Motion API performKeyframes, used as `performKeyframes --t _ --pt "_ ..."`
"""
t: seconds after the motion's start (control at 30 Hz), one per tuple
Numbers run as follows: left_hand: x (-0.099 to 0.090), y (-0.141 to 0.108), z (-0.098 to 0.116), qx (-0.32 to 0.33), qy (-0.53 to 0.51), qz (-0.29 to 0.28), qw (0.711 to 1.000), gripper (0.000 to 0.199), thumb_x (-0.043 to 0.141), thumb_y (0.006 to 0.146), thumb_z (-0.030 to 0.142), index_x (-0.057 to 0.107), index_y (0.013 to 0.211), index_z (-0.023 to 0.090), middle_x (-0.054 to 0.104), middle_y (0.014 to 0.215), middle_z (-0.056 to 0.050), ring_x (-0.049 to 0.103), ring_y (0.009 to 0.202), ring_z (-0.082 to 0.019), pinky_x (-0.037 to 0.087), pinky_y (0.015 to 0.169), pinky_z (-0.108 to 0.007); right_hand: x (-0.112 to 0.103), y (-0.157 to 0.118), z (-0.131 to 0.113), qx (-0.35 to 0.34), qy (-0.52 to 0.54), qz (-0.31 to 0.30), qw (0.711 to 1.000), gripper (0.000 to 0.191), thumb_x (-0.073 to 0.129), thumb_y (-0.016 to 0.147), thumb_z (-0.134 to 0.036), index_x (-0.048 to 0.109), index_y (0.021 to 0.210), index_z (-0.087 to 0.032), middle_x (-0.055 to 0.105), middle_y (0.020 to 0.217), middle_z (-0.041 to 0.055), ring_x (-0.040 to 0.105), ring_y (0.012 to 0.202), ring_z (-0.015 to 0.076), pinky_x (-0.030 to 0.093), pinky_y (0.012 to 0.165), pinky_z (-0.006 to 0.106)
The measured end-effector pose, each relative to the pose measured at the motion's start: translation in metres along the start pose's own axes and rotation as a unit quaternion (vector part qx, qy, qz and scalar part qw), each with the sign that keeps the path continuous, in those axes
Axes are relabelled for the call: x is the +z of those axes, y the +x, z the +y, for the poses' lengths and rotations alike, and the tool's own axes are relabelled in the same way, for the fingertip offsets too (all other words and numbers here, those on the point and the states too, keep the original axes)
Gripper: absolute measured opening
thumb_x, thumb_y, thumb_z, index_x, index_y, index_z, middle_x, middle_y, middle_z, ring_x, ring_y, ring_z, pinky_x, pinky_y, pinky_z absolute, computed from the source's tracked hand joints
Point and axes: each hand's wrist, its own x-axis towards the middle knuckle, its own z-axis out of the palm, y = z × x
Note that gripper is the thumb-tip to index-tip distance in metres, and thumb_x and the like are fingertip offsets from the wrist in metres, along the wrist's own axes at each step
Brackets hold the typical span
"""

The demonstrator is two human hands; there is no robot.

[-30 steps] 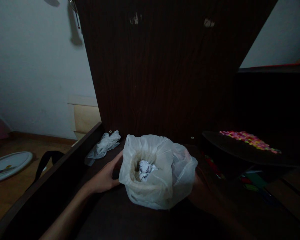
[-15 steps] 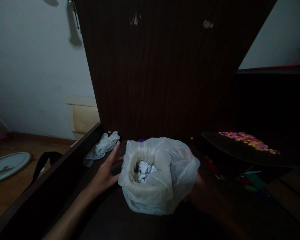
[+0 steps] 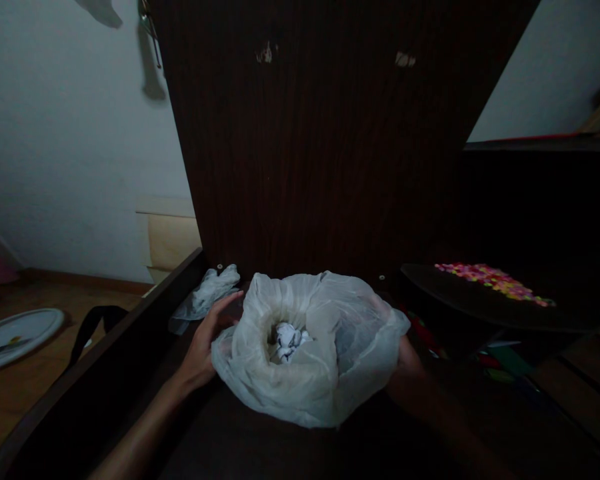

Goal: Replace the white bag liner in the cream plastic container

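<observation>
white bag [image 3: 300,397] between hands above dark surface [image 3: 230,443], crumpled paper [image 3: 287,341] inside. bag's left edge now flared outward against left hand [image 3: 200,353], so folds looser both sides. right hand [image 3: 409,365] partly hidden; cannot tell whether either grips plastic.

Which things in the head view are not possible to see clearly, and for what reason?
All in the head view:
Right hand: fingers mostly behind the white plastic bag.
Crumpled paper: lower part hidden by the bag.
White oval object: cut off by the left edge.
Green item at right: outline lost in shadow.
</observation>
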Motion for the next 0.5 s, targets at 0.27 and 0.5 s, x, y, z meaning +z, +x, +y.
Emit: performKeyframes --t 0.27,0.5 --pt "0.006 0.009 0.024 -0.077 -0.177 0.078 0.978 0.058 0.057 0.090 0.061 0.069 0.125 0.017 0.063 0.139 -0.015 0.055 0.132 -0.038 0.046 0.111 -0.052 0.009 0.026 -0.023 -0.123 0.204 0.023 0.971 0.103 0.074 0.060 -0.082 0.053 0.138 -0.019 0.058 0.141 0.0216 0.054 0.134 0.0374 0.049 0.109 0.047" --pt "0.006 0.027 0.048 -0.067 -0.187 0.109 0.974 0.049 0.057 0.088 0.055 0.076 0.104 0.013 0.073 0.124 -0.013 0.062 0.125 -0.036 0.049 0.109 -0.047 0.013 0.049 -0.056 -0.097 0.247 0.069 0.962 0.050 0.078 0.078 -0.057 0.063 0.112 -0.023 0.072 0.119 0.0115 0.066 0.118 0.0294 0.052 0.103 0.042"
